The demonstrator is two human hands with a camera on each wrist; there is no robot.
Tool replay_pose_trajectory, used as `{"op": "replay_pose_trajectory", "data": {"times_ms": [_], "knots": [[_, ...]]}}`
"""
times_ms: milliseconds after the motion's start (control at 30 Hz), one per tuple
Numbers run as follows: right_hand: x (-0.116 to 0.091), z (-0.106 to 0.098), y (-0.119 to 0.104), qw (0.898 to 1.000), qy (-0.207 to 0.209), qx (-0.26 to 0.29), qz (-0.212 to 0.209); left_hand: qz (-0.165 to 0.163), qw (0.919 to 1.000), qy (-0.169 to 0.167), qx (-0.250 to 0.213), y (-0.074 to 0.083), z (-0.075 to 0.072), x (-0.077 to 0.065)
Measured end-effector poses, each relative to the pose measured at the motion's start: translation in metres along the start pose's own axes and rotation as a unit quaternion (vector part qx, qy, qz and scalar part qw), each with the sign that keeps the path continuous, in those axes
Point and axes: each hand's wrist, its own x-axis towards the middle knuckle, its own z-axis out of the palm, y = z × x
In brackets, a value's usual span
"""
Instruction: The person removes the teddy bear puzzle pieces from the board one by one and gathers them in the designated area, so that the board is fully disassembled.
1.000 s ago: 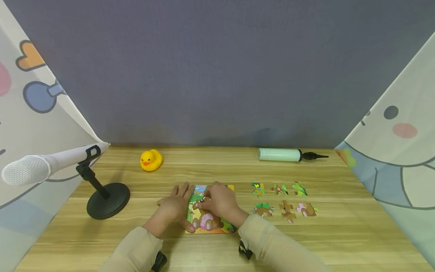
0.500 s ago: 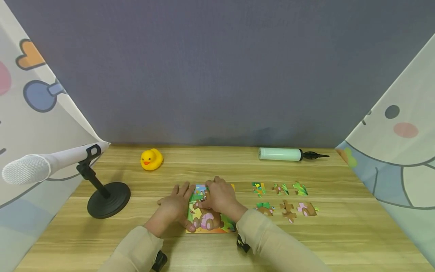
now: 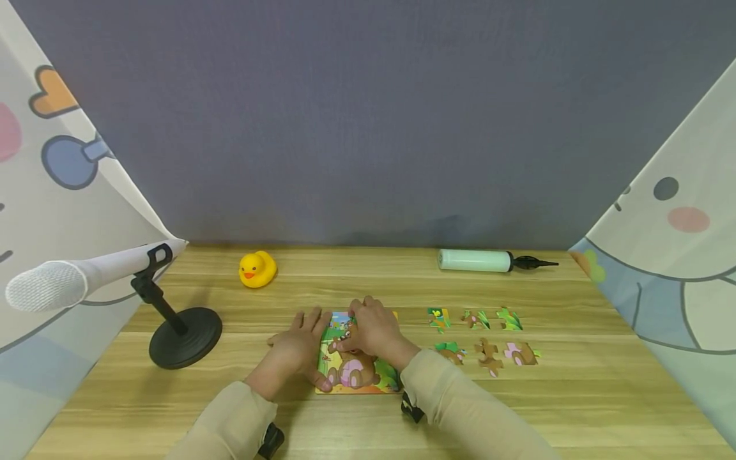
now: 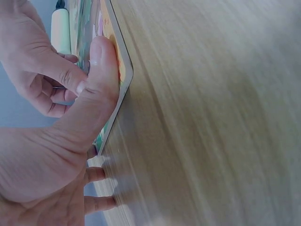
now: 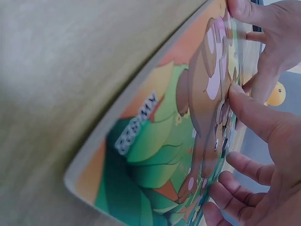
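A jigsaw puzzle board (image 3: 352,377) with a brown bear picture lies flat on the wooden table. My left hand (image 3: 294,351) rests spread along its left side, and in the left wrist view the left thumb (image 4: 104,59) lies over the board's corner. The right hand (image 3: 376,332) is over the board's upper middle, covering part of the bear. In the right wrist view its thumb (image 5: 242,101) and fingertips touch the picture, spread apart from each other. Piece seams show beside that thumb. Several loose puzzle pieces (image 3: 489,355) lie in two rows to the right.
At the left stands a white microphone (image 3: 115,263) on a black round-based stand (image 3: 185,338). A yellow rubber duck (image 3: 257,269) sits at the back left. A pale green hand pump (image 3: 475,260) with a black nozzle lies at the back right, before the grey wall (image 3: 368,128).
My right hand has shifted slightly toward the far side, its fingertips reaching farther over the board's upper part. The left hand keeps its place, and the loose pieces have not moved.
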Motion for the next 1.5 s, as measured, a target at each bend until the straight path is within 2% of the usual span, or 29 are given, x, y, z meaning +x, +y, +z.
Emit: {"op": "replay_pose_trajectory", "data": {"times_ms": [300,700,867,1067,1233,1333,1500], "knots": [[0.0,-0.001,-0.001,1.0,-0.004,0.007,-0.011,0.001,1.0,0.001,0.003,0.0,0.0,0.001],[-0.008,0.003,0.005,0.999,0.029,-0.026,-0.011,0.001,1.0,0.004,0.003,-0.002,0.001,0.001],[-0.009,0.003,0.006,0.999,0.025,-0.047,-0.001,0.004,0.9999,0.008,0.005,-0.002,0.001,0.0],[-0.008,0.003,0.01,1.0,0.022,0.014,-0.007,0.008,0.9999,0.007,0.005,-0.001,0.001,0.001],[-0.007,0.001,0.019,0.996,-0.003,0.073,-0.05,0.006,1.0,0.002,0.004,-0.001,0.001,0.001],[-0.007,-0.002,0.024,0.994,-0.02,0.086,-0.069,0.005,1.0,0.004,0.005,-0.001,0.002,0.001],[-0.011,-0.005,0.027,0.993,-0.019,0.085,-0.082,0.003,1.0,0.006,0.004,-0.001,0.001,0.001]]}}
